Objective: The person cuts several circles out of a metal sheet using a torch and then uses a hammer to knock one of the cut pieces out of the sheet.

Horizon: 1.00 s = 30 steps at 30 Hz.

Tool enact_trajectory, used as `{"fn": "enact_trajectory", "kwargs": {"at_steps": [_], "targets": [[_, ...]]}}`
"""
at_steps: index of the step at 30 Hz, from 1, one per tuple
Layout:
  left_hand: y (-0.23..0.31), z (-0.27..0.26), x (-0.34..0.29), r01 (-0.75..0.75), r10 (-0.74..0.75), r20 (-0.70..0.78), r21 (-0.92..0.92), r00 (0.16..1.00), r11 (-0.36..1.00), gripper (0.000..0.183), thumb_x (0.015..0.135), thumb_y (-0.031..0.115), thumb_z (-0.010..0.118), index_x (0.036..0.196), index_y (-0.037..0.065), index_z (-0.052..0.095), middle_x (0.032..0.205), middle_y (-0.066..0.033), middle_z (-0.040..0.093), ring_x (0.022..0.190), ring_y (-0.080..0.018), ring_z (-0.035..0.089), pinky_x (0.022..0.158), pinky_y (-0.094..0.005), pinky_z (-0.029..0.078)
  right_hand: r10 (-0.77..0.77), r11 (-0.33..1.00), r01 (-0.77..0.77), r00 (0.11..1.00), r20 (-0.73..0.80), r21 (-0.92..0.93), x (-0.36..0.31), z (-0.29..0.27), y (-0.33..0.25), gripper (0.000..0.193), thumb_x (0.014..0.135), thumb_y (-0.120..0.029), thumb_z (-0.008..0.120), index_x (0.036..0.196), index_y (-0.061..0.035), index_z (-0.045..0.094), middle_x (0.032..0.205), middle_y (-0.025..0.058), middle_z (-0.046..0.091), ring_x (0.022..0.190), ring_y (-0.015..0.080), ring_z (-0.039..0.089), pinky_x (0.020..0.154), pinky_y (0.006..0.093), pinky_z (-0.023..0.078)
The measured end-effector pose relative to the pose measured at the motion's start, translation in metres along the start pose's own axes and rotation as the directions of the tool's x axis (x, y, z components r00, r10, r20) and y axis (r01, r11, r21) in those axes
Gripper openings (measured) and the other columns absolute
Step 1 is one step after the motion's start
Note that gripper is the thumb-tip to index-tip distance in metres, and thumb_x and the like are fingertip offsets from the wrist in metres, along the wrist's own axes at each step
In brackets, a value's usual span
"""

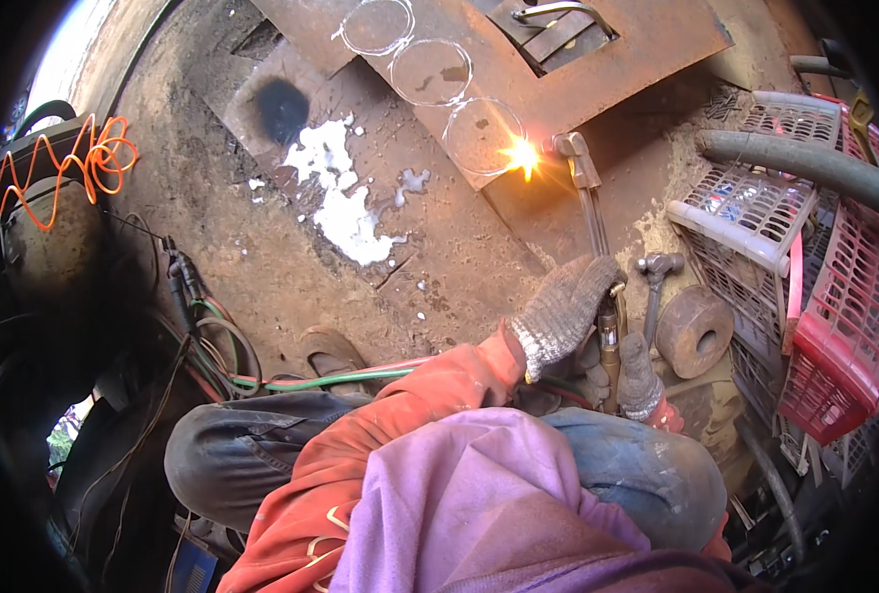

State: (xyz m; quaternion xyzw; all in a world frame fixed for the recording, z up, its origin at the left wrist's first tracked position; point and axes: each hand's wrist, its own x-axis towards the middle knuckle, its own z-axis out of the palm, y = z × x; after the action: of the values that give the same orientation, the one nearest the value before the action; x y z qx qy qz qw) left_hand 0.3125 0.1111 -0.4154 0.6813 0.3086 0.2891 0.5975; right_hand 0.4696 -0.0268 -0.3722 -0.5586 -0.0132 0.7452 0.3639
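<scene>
My left hand (570,304), in a grey knit glove, is closed at the front of a cutting torch (594,212), by its brass valve. Lower down, my gloved right hand (640,381) wraps round the torch's handle; some of its fingers are hidden behind it. The torch head points left, and a bright orange flame (523,155) burns at its tip. This glare sits on the edge of a rusty steel plate (568,79), at the rim of the nearest of three white circles drawn there. Glare hides the exact spot being heated.
A hammer (656,287) and a thick steel ring (696,331) lie right of my hands. Plastic baskets (835,366) and a grey pipe (795,163) stand farther right. Green and red hoses (331,381) cross before my knees. An orange coiled hose (108,163) hangs at left.
</scene>
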Motion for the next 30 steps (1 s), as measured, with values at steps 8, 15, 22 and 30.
{"fn": "enact_trajectory", "kwargs": {"at_steps": [8, 15, 22, 30], "targets": [[0.007, -0.002, 0.001, 0.159, -0.155, 0.037, -0.175, 0.987, 0.972, 0.031, 0.091, 0.017, 0.052, 0.119, 0.004, 0.059, 0.104, -0.017, 0.063, 0.093, -0.0325, 0.065, 0.081, -0.0398, 0.053, -0.037, 0.999, 0.037, 0.999, -0.017, 0.026, 0.003, -0.005, 0.004, 0.057, 0.089, -0.058, 0.059, 0.105, -0.0035, 0.061, 0.074, 0.0026, 0.063, 0.049, 0.0079, 0.055, 0.04, 0.0208, 0.042], [0.011, -0.006, 0.003, 0.044, -0.044, 0.006, -0.007, 0.999, 0.999, 0.029, 0.094, 0.017, 0.049, 0.118, 0.003, 0.06, 0.107, -0.0184, 0.064, 0.093, -0.0321, 0.066, 0.081, -0.0385, 0.054, -0.054, 0.998, 0.055, 0.997, -0.047, 0.02, 0.002, 0.001, -0.001, 0.053, 0.091, -0.053, 0.06, 0.101, -0.0012, 0.063, 0.07, 0.0028, 0.063, 0.05, 0.0083, 0.057, 0.04, 0.0211, 0.045], [0.008, -0.005, 0.001, 0.012, -0.013, -0.006, -0.019, 1.0, 1.0, 0.029, 0.094, 0.015, 0.051, 0.118, 0.002, 0.06, 0.106, -0.0186, 0.064, 0.091, -0.0317, 0.067, 0.081, -0.0384, 0.055, -0.066, 0.998, 0.065, 0.997, -0.047, -0.013, 0.003, -0.003, 0.004, 0.056, 0.09, -0.055, 0.06, 0.1, -0.0003, 0.063, 0.068, 0.003, 0.062, 0.048, 0.0089, 0.055, 0.04, 0.0215, 0.044], [0.002, 0.012, -0.002, 0.323, -0.361, 0.055, -0.585, 0.931, 0.744, 0.026, 0.097, 0.019, 0.051, 0.112, 0.001, 0.061, 0.099, -0.0147, 0.064, 0.088, -0.026, 0.064, 0.078, -0.036, 0.053, -0.068, 0.998, 0.066, 0.993, -0.101, -0.024, 0.001, 0.011, -0.002, 0.064, 0.086, -0.064, 0.062, 0.098, -0.0022, 0.063, 0.071, 0.0033, 0.062, 0.05, 0.0086, 0.055, 0.041, 0.0217, 0.043]]}}
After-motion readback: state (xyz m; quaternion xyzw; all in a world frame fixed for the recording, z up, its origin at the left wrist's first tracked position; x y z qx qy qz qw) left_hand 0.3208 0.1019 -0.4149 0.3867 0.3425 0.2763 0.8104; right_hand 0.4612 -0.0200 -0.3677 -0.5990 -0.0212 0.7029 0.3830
